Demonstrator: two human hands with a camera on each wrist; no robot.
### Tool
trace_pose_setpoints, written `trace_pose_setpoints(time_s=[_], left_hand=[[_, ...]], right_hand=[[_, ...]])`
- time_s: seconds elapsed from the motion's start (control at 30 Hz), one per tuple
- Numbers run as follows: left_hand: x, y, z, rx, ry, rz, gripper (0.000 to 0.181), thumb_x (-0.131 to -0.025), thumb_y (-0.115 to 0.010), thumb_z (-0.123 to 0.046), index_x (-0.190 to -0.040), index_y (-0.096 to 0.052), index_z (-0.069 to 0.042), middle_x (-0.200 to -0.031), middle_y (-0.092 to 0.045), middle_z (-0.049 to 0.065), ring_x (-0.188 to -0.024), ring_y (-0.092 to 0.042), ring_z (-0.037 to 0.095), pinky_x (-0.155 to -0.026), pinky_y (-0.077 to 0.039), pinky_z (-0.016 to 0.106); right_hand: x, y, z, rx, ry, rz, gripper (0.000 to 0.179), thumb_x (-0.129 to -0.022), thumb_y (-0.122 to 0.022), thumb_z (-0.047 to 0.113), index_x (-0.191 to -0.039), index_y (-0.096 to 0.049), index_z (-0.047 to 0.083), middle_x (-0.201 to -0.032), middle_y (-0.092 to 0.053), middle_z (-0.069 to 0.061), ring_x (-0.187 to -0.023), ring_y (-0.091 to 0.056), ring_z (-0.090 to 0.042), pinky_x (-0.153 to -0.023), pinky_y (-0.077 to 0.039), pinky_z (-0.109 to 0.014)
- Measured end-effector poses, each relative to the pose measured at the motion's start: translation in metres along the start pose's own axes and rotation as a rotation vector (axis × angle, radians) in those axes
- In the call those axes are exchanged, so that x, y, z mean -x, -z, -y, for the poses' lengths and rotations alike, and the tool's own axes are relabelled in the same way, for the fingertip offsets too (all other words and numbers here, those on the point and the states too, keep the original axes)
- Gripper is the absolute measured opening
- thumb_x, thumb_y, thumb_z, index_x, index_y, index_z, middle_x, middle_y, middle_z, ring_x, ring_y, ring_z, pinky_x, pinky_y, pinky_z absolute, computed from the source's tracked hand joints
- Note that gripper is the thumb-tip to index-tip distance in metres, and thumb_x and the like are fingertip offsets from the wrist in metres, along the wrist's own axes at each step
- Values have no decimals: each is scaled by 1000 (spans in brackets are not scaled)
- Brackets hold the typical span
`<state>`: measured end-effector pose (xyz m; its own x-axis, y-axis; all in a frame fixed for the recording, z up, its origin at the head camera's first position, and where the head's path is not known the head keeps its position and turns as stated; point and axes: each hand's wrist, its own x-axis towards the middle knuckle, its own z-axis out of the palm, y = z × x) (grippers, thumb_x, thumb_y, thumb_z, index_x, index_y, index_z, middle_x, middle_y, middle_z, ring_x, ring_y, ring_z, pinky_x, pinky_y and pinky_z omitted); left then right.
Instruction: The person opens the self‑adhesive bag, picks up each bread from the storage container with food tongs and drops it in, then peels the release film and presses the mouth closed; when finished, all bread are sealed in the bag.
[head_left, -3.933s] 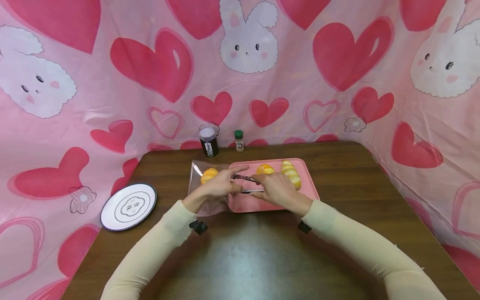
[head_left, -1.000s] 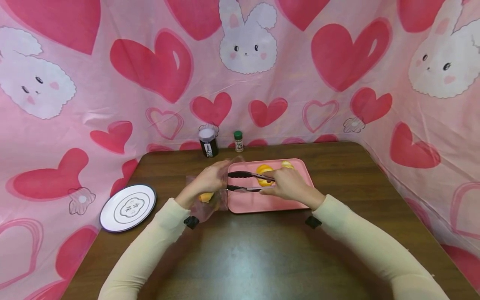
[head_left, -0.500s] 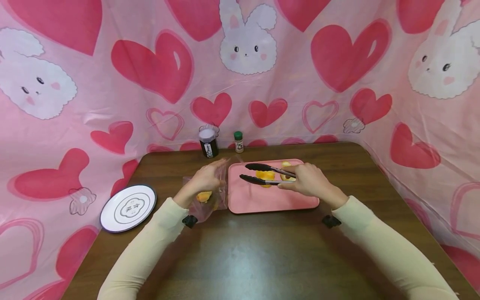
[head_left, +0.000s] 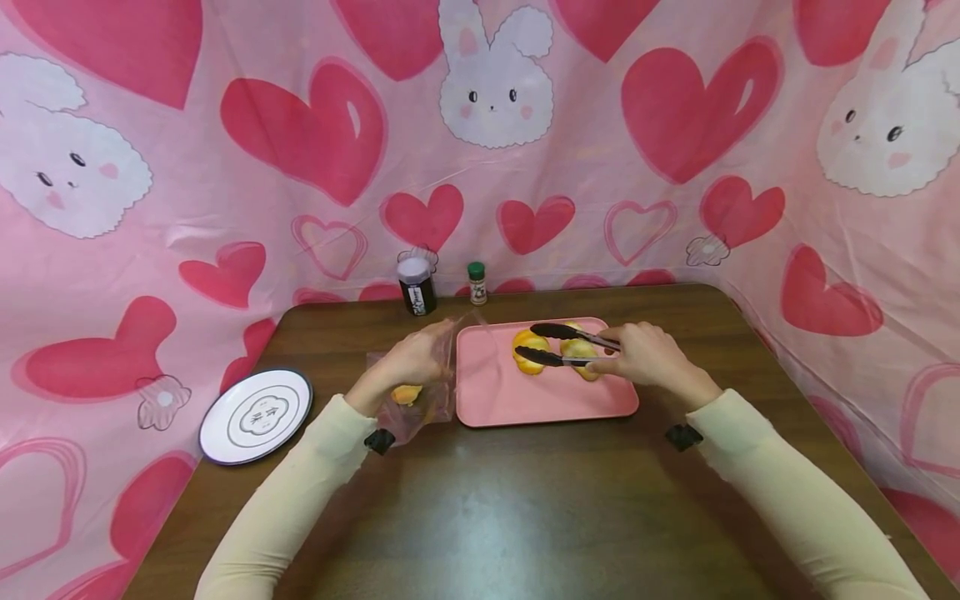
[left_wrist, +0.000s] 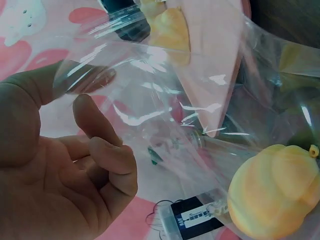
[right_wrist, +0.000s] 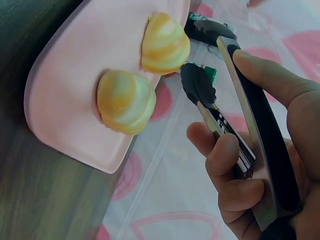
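Shift: right hand [head_left: 641, 357] and black-tipped metal tongs [head_left: 540, 357] have gone rightward over the pink rectangular tray [head_left: 498, 396].
Tongs: held by the right hand, tips parted, nothing caught.
Tray: bears two rounded yellow-and-white bread rolls [right_wrist: 127, 102].
Left side: a yellow bread roll [left_wrist: 272, 195] inside a clear plastic bag [left_wrist: 140, 117], its raised mouth held by the curled left hand [head_left: 416, 357].
Handling: rolls likely light, soft; squeeze gently across the sides.

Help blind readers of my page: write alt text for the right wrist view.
A person's right hand holds open black-tipped tongs; to their left, two yellow bread rolls lie on a pink tray. Dark wooden table and heart-patterned cloth show around.
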<state>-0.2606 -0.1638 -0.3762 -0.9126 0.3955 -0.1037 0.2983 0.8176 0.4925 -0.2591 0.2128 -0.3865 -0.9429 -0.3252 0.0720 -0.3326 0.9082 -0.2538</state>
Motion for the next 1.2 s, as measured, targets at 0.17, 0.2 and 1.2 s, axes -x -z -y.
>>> trace_pose_setpoints(time_s=[0.17,0.2,1.2], left_hand=[[2,2,-2,-55,-7,-4,92,-78,-77,-16,-157,-30,-10,-163,-30,14,-144,-39,38,-113,-38,57],[2,3,-2,-69,-14,-8,91,-78,-77,-15,-157,-31,-9,-163,-31,14,-144,-39,38,-113,-38,57],[-3,-4,-2,15,56,-32,77,-81,-80,-13,-149,-46,-5,-103,-69,17,-69,-53,20,-57,-46,27]], right_hand=[[0,4,-4,1,-23,12,72,-73,-77,65,-120,-72,12,-75,-58,-1,-71,-49,-21,-57,-34,-33],[0,4,-5,5,-28,11,74,-72,-77,67,-121,-72,11,-75,-58,-1,-72,-50,-21,-57,-35,-33],[-7,-7,-16,36,-3,28,60,-77,-76,61,-112,-74,11,-79,-64,-2,-69,-52,-21,-56,-36,-33]])
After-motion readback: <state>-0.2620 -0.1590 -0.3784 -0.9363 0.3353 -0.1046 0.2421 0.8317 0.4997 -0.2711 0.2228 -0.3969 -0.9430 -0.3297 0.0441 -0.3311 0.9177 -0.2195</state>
